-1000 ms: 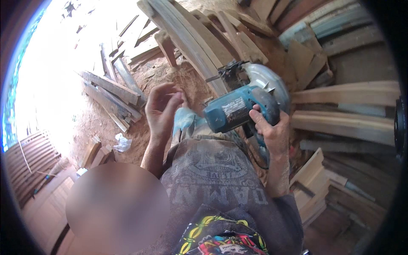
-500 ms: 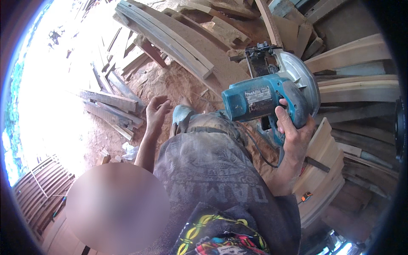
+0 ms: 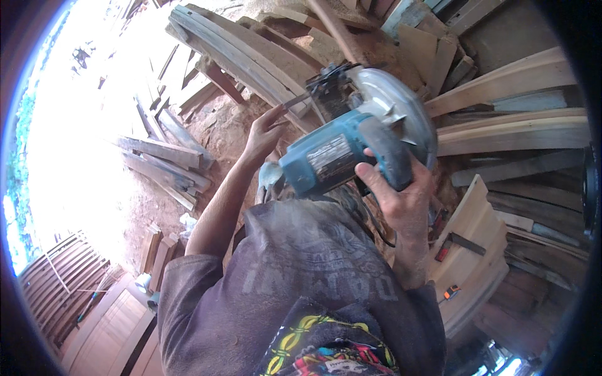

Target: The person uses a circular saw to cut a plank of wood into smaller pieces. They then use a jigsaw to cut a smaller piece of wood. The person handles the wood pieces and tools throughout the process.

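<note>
A teal circular saw (image 3: 320,153) with a silver blade guard (image 3: 398,100) hangs in front of my body, over the boards. My right hand (image 3: 404,191) is wrapped round its dark rear handle, the thumb lying on the near side. My left hand (image 3: 266,133) is stretched forward. Its fingers close at the end of a thin dark bar (image 3: 297,100) that sticks out from the saw's base; the fingertips are partly hidden. A dark power cord (image 3: 376,225) loops down below the saw.
Long planks (image 3: 251,62) lie ahead of me on the dusty ground. Curved boards (image 3: 514,135) are stacked at the right. A pale board (image 3: 467,244) there carries a try square (image 3: 464,243) and a small orange-black tape measure (image 3: 451,292). Loose timber (image 3: 166,153) lies at left.
The saw has moved left in my right hand, tilting somewhat. My left hand has reached forward and right from beside my body and closed at the saw's thin bar.
</note>
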